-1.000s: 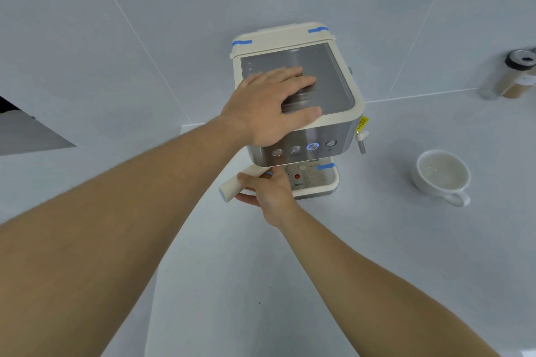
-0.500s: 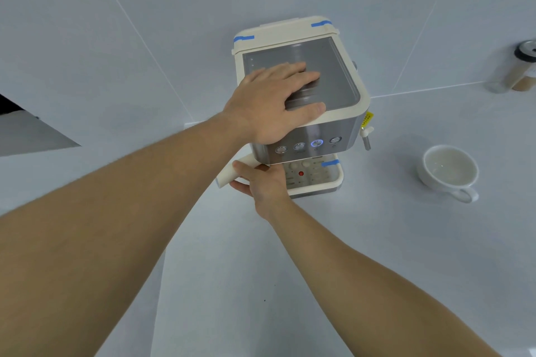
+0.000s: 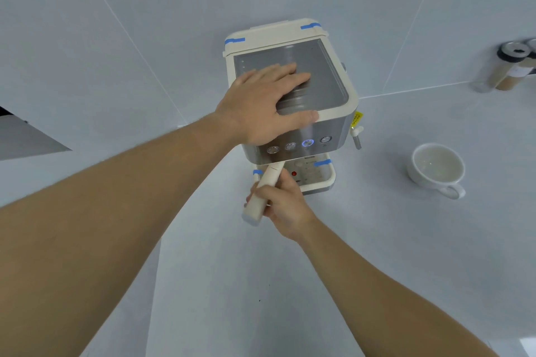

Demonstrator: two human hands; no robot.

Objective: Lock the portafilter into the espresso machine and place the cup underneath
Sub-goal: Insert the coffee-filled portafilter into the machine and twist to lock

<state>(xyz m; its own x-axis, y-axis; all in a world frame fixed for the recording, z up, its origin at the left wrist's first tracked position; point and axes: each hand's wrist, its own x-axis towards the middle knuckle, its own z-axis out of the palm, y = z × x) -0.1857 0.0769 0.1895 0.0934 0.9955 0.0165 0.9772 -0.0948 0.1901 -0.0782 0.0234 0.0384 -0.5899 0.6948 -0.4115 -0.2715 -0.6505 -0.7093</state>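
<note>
A cream and steel espresso machine stands on the pale counter against the tiled wall. My left hand lies flat on its top, fingers spread, pressing down. My right hand grips the cream portafilter handle, which sticks out from under the machine's front toward me and slightly left. The portafilter's basket end is hidden under the machine. A white cup sits empty on the counter to the right of the machine, handle facing me.
A steam wand hangs at the machine's right side. The drip tray sits below the buttons. Two jars with dark lids stand at the far right against the wall. A dark opening shows at far left.
My right hand has swung the portafilter handle from pointing left to pointing toward me. My left hand has stayed on the machine's top.
</note>
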